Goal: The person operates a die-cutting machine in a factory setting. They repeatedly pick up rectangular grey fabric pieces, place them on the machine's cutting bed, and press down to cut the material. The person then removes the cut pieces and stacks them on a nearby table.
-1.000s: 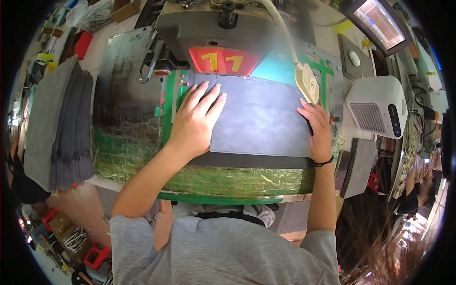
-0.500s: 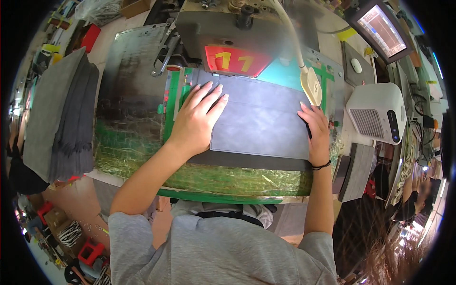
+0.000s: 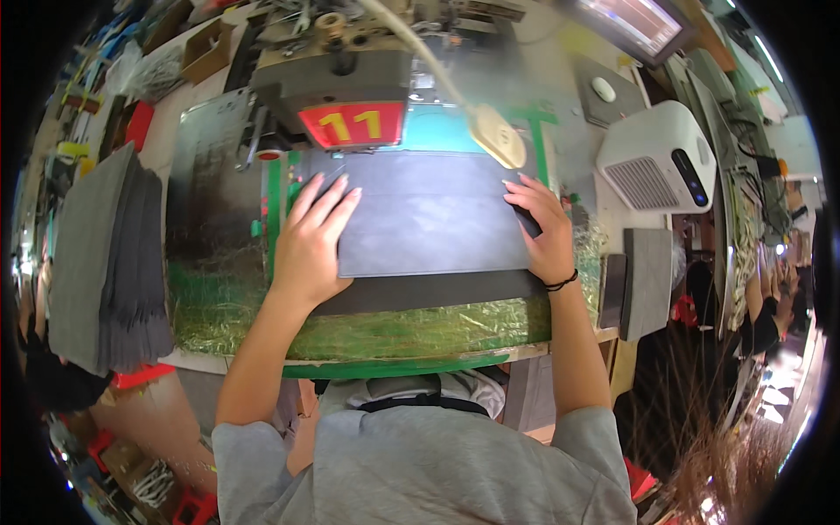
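Note:
A flat grey leather-like panel (image 3: 433, 214) lies on the machine bed in front of me, over a darker sheet (image 3: 429, 293) whose near strip shows. My left hand (image 3: 313, 232) rests over the panel's left edge, fingers stretched forward and apart. At the right edge my right hand (image 3: 542, 227) bends its fingertips onto the panel. A small black object (image 3: 528, 221) sits between that hand's fingers and thumb; its kind cannot be made out. Just beyond the panel stands the dark machine head (image 3: 332, 83) with a red sign (image 3: 352, 125).
A beige lamp head (image 3: 497, 137) on a bent neck hangs near my right fingers. Stacked grey sheets (image 3: 109, 262) stand at left. On the right are a white fan-like unit (image 3: 656, 162), grey blocks (image 3: 646, 284), a mouse (image 3: 602, 88) and a screen (image 3: 643, 24).
The whole view has shifted, with the machine and panel now further left in the picture. Both hands stay at the panel's sides; the left fingers now lie closer to its left edge.

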A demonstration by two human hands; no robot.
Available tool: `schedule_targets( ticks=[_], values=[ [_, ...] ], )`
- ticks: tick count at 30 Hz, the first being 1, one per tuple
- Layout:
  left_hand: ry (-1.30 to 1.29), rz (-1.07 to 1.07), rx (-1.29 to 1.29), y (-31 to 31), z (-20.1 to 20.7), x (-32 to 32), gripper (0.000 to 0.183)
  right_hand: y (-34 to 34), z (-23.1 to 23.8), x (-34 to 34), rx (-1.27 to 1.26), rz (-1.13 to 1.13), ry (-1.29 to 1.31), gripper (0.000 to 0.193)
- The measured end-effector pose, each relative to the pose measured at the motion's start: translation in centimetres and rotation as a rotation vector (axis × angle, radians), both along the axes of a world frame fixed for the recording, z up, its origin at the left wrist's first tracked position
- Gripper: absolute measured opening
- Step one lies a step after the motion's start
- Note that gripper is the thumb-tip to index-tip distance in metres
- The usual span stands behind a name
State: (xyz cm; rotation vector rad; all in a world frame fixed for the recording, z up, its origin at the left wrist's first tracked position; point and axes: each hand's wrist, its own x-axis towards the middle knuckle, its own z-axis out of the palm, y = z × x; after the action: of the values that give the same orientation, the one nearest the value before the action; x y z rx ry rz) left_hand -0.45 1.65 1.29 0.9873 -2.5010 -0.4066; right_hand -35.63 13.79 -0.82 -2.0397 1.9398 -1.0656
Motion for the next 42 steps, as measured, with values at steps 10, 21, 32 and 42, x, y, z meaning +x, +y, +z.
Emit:
schedule_targets(
  ticks=[10, 21, 32, 42],
  values=[
    [0.469, -0.187, 0.355, 6.5, 0.1, 5.4, 0.046, 14.4, 1.3, -0.6, 0.045, -0.391, -0.912, 0.021],
    [0.743, -0.648, 1.009, 7.0, 1.4, 7.9, 0.034, 24.4, -0.9, 3.6, 0.506, -0.232, -1.627, 0.052],
    [0.09, -0.908, 0.992, 19.2, 0.5, -2.8, 0.046, 54.9, -14.3, 4.7, -0.129, -0.884, -1.638, 0.078],
    [-0.063, -0.756, 0.93, 21.2, -0.5, -3.3, 0.028, 73.6, -33.7, 6.9, 0.755, -2.343, -1.364, 0.041]
  ],
)
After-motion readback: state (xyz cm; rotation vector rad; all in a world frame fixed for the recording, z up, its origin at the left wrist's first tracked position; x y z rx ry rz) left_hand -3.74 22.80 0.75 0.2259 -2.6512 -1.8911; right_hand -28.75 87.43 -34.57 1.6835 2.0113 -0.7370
